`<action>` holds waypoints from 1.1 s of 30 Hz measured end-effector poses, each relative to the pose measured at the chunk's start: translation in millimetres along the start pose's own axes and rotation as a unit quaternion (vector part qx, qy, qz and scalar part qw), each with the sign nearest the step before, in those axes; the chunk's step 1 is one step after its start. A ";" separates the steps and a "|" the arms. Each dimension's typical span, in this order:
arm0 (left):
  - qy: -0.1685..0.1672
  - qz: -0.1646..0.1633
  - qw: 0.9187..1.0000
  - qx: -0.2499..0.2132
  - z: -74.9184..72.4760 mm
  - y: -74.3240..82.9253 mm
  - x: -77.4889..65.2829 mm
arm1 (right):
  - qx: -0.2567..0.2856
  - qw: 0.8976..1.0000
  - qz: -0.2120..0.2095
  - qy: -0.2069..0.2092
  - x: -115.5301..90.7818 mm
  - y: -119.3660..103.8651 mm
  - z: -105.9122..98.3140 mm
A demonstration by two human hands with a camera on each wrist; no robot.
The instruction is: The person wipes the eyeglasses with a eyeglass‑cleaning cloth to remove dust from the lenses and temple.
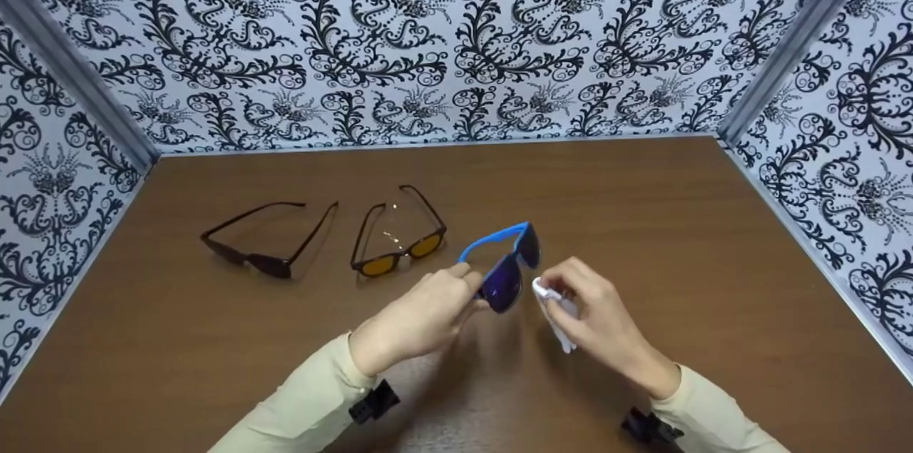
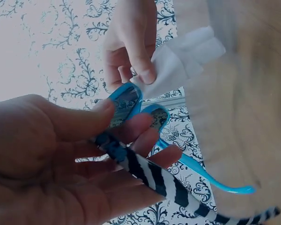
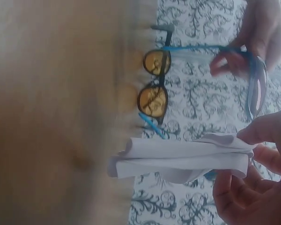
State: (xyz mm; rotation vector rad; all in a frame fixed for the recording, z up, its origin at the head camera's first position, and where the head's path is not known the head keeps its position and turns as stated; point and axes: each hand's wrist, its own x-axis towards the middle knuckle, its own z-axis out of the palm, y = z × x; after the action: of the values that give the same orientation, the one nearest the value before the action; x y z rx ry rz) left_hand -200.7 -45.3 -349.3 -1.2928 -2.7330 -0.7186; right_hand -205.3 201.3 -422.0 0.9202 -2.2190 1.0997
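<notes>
My left hand [image 1: 428, 310] grips blue-framed sunglasses [image 1: 503, 285] by one side, near the hinge, above the table. Their dark lenses face toward the right hand. In the left wrist view, the zebra-striped temple [image 2: 154, 178] runs across my fingers, and the thumb presses at the frame's corner; the other temple [image 2: 196, 168] is plain blue. My right hand [image 1: 595, 317] pinches a folded white cloth [image 1: 560, 321] between thumb and fingers, just right of the lenses. In the right wrist view the cloth [image 3: 178, 159] hangs in loose folds from the fingertips.
Dark sunglasses [image 1: 267, 264] lie with temples unfolded at the left of the brown table [image 1: 642, 196]. Beside them sit glasses with orange lenses [image 1: 399, 257], also unfolded. Patterned panels [image 1: 456, 46] stand at the back and both sides.
</notes>
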 end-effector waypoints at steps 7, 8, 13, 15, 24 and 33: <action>0.074 -0.049 0.996 0.011 0.0 -0.6 6.2 | 0.028 0.999 -0.028 -0.023 -0.4 -12.1 19.3; 0.082 -0.054 0.995 0.007 0.0 -1.5 7.3 | 0.028 0.999 -0.032 -0.023 0.7 -13.2 21.7; 0.113 -0.074 0.990 -0.025 2.2 -9.8 13.2 | 0.026 0.999 -0.024 -0.021 7.0 -19.7 29.9; 0.128 -0.078 0.988 -0.035 4.5 -13.8 14.4 | 0.029 0.999 -0.016 -0.020 8.8 -22.5 32.3; 0.160 -0.097 0.982 -0.020 20.9 -27.6 11.3 | 0.035 0.999 0.013 -0.008 14.1 -28.6 39.3; 0.097 -0.130 0.987 -0.021 29.9 -28.6 9.4 | -0.018 1.000 -0.001 0.002 18.8 -26.5 36.6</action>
State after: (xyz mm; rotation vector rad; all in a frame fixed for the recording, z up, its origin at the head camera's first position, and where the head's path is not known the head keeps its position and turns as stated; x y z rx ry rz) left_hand -223.2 -41.6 -385.2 -0.8278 -2.7640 -0.8722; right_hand -202.5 152.7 -416.6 0.9030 -2.2268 1.0574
